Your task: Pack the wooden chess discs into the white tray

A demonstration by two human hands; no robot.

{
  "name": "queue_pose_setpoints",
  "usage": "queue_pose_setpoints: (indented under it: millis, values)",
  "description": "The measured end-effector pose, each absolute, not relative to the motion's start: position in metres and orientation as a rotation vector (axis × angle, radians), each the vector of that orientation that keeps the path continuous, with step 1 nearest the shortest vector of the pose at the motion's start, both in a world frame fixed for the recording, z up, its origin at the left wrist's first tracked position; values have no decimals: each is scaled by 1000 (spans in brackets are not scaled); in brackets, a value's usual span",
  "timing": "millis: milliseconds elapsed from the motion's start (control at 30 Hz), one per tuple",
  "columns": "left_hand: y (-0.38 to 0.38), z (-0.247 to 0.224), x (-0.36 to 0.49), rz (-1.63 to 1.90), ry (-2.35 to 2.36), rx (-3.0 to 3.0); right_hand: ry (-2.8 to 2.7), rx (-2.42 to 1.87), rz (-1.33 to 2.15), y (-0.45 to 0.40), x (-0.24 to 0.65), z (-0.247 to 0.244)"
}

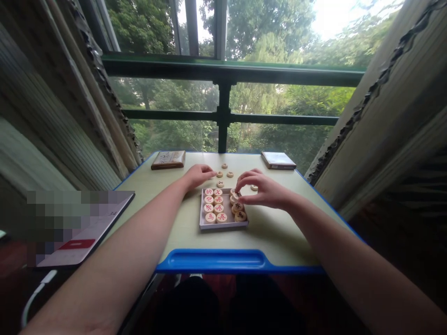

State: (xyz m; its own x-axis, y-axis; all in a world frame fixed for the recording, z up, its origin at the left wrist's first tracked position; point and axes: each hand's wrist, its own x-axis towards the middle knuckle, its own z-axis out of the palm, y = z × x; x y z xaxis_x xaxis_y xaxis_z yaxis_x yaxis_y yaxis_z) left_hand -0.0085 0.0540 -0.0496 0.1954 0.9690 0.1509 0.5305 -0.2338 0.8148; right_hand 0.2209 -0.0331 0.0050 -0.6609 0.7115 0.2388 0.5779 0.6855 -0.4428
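Head view, centre: a boxed disc (237, 196) is apparently pinched by the right hand (268, 190) for control, a loose disc (220, 174) touched by the left hand (196, 177), grip unclear.

Pale table (181, 239): open tray (224, 225), 5 visible discs (220, 184), 2 flat boxes (278, 160).

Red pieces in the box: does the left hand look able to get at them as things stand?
Probably yes: the box is open, nothing covers the red pieces, and the left hand is close by. Its fingertips are at a loose piece, though.
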Motion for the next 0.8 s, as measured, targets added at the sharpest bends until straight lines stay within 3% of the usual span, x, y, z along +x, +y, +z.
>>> queue_pose_setpoints:
  millis: [233, 400, 800]
  values:
    - [55, -49, -9, 896, 1430, 1868, -2332, -1208, 339, -11, 230, -11]
    - [54, -50, -10, 930, 1358, 1827, -2251, -1087, 346, -23, 209, -15]
    - [60, -52, -10, 984, 1308, 1750, -2109, -1266, 483, -18, 186, -19]
